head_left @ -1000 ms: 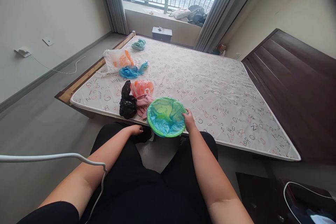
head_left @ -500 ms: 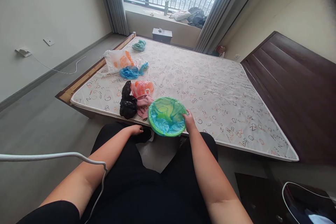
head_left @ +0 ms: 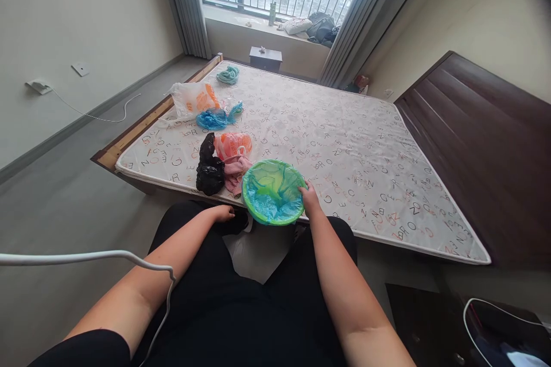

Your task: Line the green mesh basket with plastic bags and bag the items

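My right hand (head_left: pixel 310 200) is closed on the right rim of a round, green wastebasket (head_left: pixel 297 219), thumb over the edge. A thin blue plastic bag (head_left: pixel 271 198) lines its inside; the basket's lower part is hidden. My left hand (head_left: pixel 224 213) rests by my left knee, apart from the basket, fingers curled with nothing visible in them. Left of the basket, a pink cloth (head_left: pixel 235 175), a crumpled black plastic bag (head_left: pixel 210 175) and a pink-orange bag (head_left: pixel 232 144) lie on the mattress (head_left: pixel 327 143).
Farther back on the mattress are a blue plastic bag (head_left: pixel 215 118), a white-and-orange bag (head_left: pixel 193 97) and a teal bundle (head_left: pixel 228 74). A white cable (head_left: pixel 107 254) crosses my left arm. A dark headboard (head_left: pixel 469 155) stands at the right, a small nightstand (head_left: pixel 266 56) beyond the bed.
The wastebasket has shifted very slightly left and toward me, still in my right hand. My left hand has stayed in place.
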Tool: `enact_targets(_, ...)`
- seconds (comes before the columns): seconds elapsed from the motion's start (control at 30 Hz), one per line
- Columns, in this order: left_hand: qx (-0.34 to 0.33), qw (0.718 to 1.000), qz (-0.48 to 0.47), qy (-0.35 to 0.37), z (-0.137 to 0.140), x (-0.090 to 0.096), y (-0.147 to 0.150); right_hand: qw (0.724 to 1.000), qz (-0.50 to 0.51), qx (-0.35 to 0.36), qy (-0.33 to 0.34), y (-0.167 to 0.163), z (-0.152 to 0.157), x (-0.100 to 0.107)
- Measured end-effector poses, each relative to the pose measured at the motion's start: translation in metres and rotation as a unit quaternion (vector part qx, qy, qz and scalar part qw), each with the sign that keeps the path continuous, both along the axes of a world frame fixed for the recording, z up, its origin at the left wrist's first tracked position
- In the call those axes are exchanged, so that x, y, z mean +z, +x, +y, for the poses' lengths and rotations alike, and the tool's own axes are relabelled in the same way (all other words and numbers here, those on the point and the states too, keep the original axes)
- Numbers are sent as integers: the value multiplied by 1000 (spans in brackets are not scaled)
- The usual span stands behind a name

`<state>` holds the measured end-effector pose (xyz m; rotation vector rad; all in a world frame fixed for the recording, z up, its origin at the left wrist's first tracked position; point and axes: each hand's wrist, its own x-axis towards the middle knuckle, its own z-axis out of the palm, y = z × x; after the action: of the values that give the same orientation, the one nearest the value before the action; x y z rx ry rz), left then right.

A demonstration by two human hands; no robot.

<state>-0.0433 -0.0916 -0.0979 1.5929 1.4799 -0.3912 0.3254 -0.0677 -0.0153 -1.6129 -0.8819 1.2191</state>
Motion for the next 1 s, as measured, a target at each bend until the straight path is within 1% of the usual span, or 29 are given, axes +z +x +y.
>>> enact_targets(0.07, 0, 1000, 1, 1, 0, -1, 0, 1000, 0, -4, -1, 0, 0, 0)
enact_targets(0.17, 0, 1000, 1, 1, 1, -3, 0, 1000, 0, 10, 2, 0, 1, 0)
enact_targets(0.43, 5, 1000, 0, 1, 1, -5, -1, 1000, -2, -1, 7, -1, 0, 2)
enact_targets(0.6, 5, 1000, 0, 0, 1, -3, -2, 1000, 9, 18, 5, -3, 0, 4)
enact_targets(0.7, 7, 1000, 0, -2, 1, -2, -1, 1000, -3, 8, 10, -4, -1, 5)
enact_targets(0.83, 10, 1000, -3, -2, 1, 0, 0, 1000, 2, 30, -7, -5, -1, 7)
enact_targets(1.0, 12, 1000, -1, -4, 0, 1, 1, 1000, -21, 23, -6, -4, -1, 8)
